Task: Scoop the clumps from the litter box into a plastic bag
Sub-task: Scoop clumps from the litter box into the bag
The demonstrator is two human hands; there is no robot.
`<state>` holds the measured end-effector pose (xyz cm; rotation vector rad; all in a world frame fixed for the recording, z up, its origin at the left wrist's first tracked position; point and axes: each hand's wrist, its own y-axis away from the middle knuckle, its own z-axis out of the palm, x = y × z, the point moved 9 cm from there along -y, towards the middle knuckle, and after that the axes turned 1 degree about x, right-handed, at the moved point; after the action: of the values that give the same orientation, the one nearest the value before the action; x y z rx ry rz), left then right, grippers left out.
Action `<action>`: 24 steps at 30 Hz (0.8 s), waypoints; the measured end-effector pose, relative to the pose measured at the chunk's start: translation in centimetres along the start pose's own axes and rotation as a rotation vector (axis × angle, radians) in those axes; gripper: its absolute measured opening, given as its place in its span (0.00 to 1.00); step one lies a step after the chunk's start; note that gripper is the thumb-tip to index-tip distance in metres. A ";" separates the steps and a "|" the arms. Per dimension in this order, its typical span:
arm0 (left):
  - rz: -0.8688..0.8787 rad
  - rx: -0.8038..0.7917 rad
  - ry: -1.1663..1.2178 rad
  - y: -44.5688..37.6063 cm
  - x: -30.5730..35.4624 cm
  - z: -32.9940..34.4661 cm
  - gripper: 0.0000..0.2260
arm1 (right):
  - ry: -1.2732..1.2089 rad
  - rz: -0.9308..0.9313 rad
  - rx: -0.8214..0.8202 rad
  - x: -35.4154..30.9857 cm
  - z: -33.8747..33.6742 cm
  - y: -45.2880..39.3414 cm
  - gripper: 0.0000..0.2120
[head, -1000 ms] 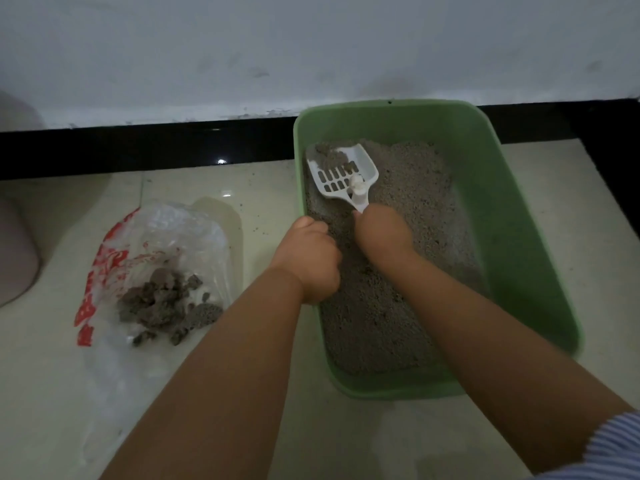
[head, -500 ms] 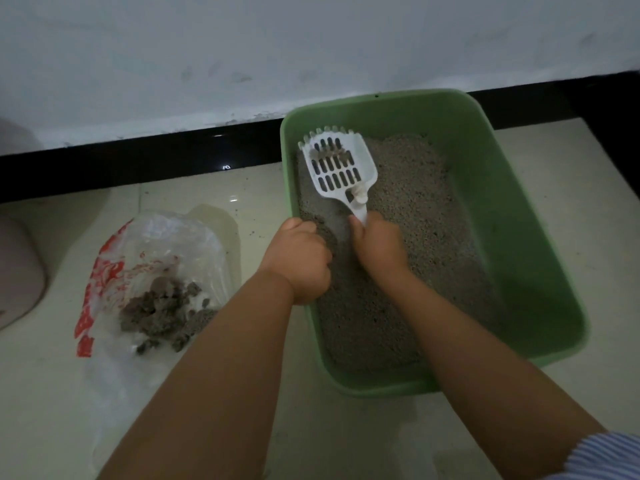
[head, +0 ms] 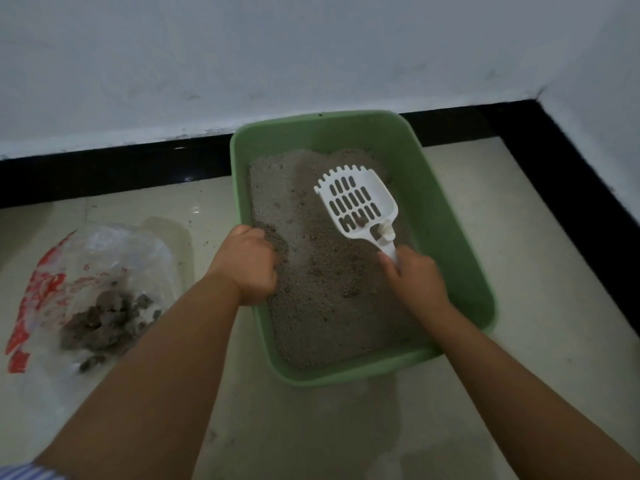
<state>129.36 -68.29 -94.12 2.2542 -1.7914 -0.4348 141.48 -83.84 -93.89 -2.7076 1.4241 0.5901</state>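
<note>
I read this as a room corner in a home. A green litter box filled with grey litter sits on a pale tiled floor, near a white painted wall edged by a black skirting board. A thin plastic shopping bag with red print lies on the tiles.

My right hand grips white scoop above litter; my left hand holds green litter box rim; bagged clumps lie left.
</note>
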 end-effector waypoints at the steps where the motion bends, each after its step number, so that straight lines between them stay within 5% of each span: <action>1: 0.003 0.009 -0.001 0.1 0.0 -0.1 0.26 | 0.011 0.013 -0.007 0.5 -0.3 0.4 0.19; 12: 0.004 0.082 0.022 0.1 0.1 -0.3 0.31 | 0.178 0.181 -0.105 5.6 -1.8 3.0 0.19; 24: 0.001 0.105 0.028 0.1 0.1 -0.2 0.32 | 0.416 -0.044 -0.338 5.1 -1.4 4.6 0.15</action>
<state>129.35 -68.41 -93.86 2.3162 -1.8418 -0.3144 140.85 -90.81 -93.62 -3.2726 1.4459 0.2950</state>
